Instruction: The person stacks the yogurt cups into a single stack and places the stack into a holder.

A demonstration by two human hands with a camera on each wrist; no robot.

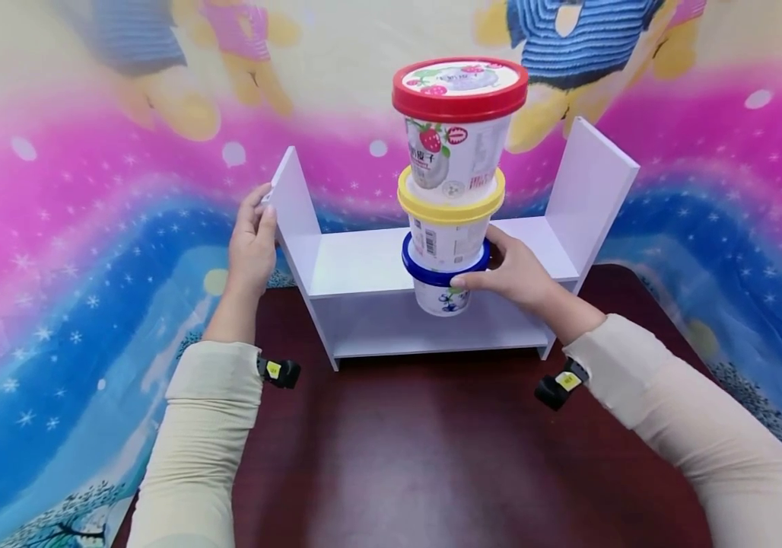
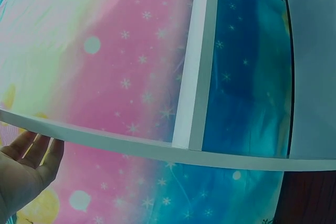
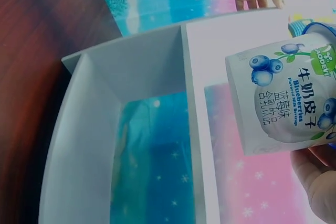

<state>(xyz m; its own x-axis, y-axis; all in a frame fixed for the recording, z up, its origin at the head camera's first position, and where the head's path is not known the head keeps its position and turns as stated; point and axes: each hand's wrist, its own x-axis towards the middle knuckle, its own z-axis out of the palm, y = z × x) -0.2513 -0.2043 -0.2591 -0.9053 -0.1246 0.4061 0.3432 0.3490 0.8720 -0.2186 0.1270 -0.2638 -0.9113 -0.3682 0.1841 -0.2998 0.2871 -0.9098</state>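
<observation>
Three lidded paper tubs form a stack in my right hand (image 1: pixel 524 274). Its thumb and fingers grip the lowest one, a blueberry tub (image 1: pixel 442 298) with a blue lid, near its rim. On that sits a tub with a yellow lid (image 1: pixel 456 234), and on top a larger strawberry tub (image 1: pixel 459 148) with a red lid. In the head view the stack overlaps the upper board of a white two-tier shelf (image 1: pixel 363 255). The right wrist view shows the blueberry tub's base above the shelf. My left hand (image 1: pixel 254 243) holds the upper edge of the shelf's left side panel.
The shelf stands on a dark red-brown table (image 1: pixel 405 457); its right side panel (image 1: pixel 589 198) rises beyond my right hand. A printed cloth backdrop (image 1: pixel 90 304) surrounds the table at the back and sides. Small black cameras (image 1: pixel 281 373) are strapped at both wrists.
</observation>
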